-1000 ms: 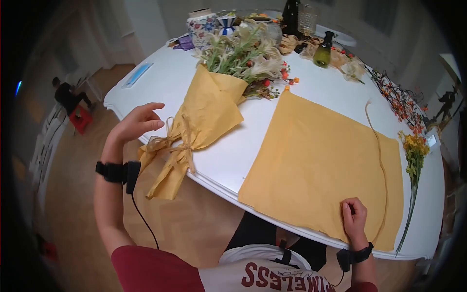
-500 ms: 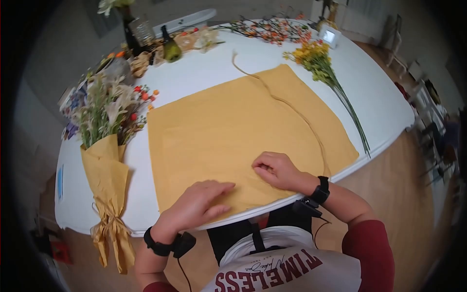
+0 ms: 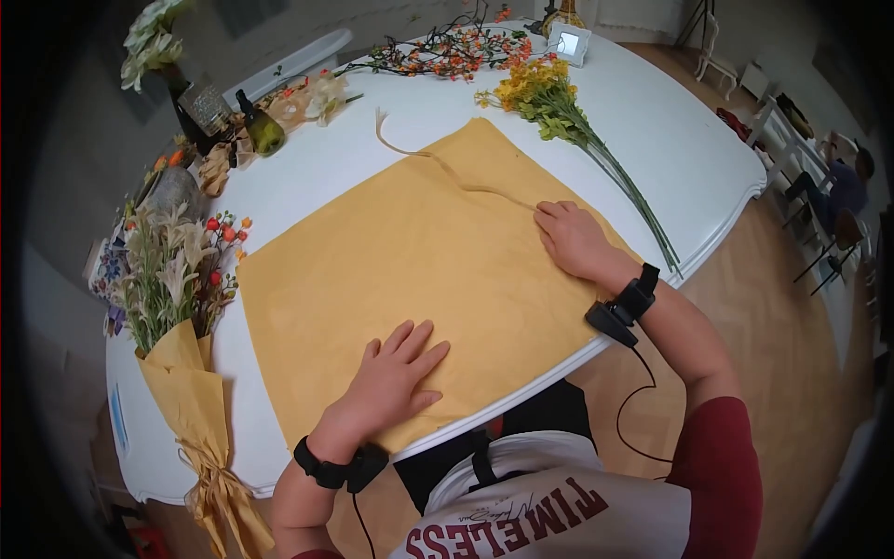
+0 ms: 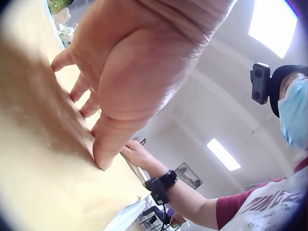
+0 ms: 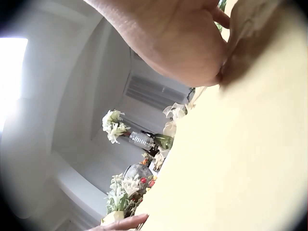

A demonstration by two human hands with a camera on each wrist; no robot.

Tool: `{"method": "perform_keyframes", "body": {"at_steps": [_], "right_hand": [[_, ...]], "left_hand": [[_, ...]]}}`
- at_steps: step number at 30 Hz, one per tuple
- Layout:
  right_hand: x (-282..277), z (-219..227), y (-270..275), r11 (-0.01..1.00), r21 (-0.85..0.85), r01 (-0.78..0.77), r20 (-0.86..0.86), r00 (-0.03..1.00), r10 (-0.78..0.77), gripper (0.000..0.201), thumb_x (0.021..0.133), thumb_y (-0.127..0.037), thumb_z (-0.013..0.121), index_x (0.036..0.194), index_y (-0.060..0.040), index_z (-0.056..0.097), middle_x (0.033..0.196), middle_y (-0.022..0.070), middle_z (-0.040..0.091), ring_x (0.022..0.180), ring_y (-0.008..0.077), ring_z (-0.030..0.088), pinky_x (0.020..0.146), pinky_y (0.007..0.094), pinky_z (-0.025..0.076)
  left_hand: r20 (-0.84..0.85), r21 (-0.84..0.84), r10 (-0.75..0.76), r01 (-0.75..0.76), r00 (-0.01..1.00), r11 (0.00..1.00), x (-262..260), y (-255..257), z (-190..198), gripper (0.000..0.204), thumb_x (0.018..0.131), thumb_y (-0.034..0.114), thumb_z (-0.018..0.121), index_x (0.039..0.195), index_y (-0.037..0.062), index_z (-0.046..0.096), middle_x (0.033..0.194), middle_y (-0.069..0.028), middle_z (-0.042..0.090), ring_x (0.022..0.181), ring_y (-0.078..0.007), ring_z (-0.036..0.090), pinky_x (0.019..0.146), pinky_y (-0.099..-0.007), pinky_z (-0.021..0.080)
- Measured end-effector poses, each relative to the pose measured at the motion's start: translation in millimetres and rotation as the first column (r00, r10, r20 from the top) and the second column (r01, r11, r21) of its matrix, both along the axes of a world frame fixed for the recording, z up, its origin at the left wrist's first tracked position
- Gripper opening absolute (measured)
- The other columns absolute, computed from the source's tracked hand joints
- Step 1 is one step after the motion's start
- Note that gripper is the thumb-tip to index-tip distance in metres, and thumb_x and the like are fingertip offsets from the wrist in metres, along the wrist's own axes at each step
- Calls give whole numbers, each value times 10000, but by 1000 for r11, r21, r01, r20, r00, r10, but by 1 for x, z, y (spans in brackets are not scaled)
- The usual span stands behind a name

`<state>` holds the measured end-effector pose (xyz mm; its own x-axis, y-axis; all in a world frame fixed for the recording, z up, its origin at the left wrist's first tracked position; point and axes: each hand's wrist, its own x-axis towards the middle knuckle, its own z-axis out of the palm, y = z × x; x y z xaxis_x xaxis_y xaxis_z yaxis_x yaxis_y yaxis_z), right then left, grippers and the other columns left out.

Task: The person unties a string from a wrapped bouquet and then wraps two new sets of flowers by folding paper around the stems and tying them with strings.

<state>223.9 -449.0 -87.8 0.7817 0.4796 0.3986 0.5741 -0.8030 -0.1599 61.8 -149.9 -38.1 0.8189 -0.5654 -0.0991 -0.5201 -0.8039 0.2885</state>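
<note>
A large sheet of yellow-tan wrapping paper (image 3: 372, 261) lies flat on the white table. My left hand (image 3: 393, 380) presses on its near part with fingers spread; the left wrist view shows the fingertips and thumb on the paper. Toward the right side of the sheet, my right hand (image 3: 577, 244) rests palm down with fingers extended. A thin tan cord (image 3: 466, 183) runs across the sheet from beyond its far edge to the right fingertips, where the hand covers it. Yellow flowers with long green stems (image 3: 582, 130) lie just past the sheet's right edge.
At the left, a wrapped bouquet (image 3: 191, 373) overhangs the table edge. Along the back stand a green glass bottle (image 3: 263, 130) and a dark vase with white flowers (image 3: 154, 47). Red-berried branches (image 3: 447, 51) and a small white frame (image 3: 569, 43) lie farther right.
The view has swung right. My left hand has gone from beside the bouquet to the paper, fingers spreading. My right hand has opened from a curl and moved away from me onto the cord.
</note>
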Motion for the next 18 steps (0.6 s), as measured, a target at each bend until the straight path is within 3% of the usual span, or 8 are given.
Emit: {"method": "perform_keyframes", "body": {"at_steps": [2,5,9,11,12,14,16,18], "right_hand": [[14,9,-3,991,-115,74,-122,989,-88,194,794,-115,525,923,-28,640,1038,98,577,937,299,519,786,410,456],[34,21,0,967,-189,173,-152,967,-202,189,813,-122,511,903,-26,647,958,96,618,905,284,561,750,402,478],[58,41,8,956,-94,279,-328,898,-295,194,800,-142,541,903,-32,663,897,114,652,847,289,605,743,386,490],[81,32,11,910,311,274,-371,917,-149,172,769,-117,585,889,-36,677,860,125,670,790,254,638,721,343,500],[94,30,15,912,314,265,-371,918,-139,172,769,-117,585,889,-36,677,860,125,670,790,254,638,721,343,500],[114,37,31,774,578,259,-404,915,-4,166,746,-69,605,888,-29,681,852,115,674,784,215,636,712,308,495],[134,49,50,750,626,212,-342,940,20,155,751,-39,594,876,-35,685,812,93,673,761,170,628,694,285,487],[160,69,73,627,758,180,-324,938,123,156,750,-42,591,869,-42,692,800,90,673,745,153,624,682,277,484]], "left_hand": [[5,-14,4,-4,1000,1000,2,-2,4,579,705,197,699,1239,93,502,1338,-175,401,1243,-357,359,985,-427,334],[1,-69,25,-25,1000,997,10,-4,5,483,724,217,692,1174,101,561,1273,-142,459,1171,-328,416,936,-416,374],[68,-229,95,-77,993,970,18,-7,-2,315,741,218,688,1027,93,648,1134,-101,544,1041,-292,475,874,-381,409],[68,-293,108,-84,992,952,19,-4,-8,295,741,211,689,1009,91,654,1125,-103,548,1044,-293,475,868,-379,411],[62,-359,119,-89,991,929,20,-2,-10,276,741,204,690,990,90,661,1116,-106,552,1046,-294,474,862,-376,412],[35,-403,114,-91,993,911,23,3,-12,261,744,166,687,984,71,655,1106,-119,549,1043,-295,472,878,-374,406],[11,-442,113,-96,994,892,27,8,-18,247,746,127,684,979,53,650,1096,-132,546,1040,-297,471,893,-371,399],[-64,-552,86,-107,994,827,31,14,-29,233,755,126,682,977,63,651,1072,-115,558,1010,-278,491,870,-359,411]]}}
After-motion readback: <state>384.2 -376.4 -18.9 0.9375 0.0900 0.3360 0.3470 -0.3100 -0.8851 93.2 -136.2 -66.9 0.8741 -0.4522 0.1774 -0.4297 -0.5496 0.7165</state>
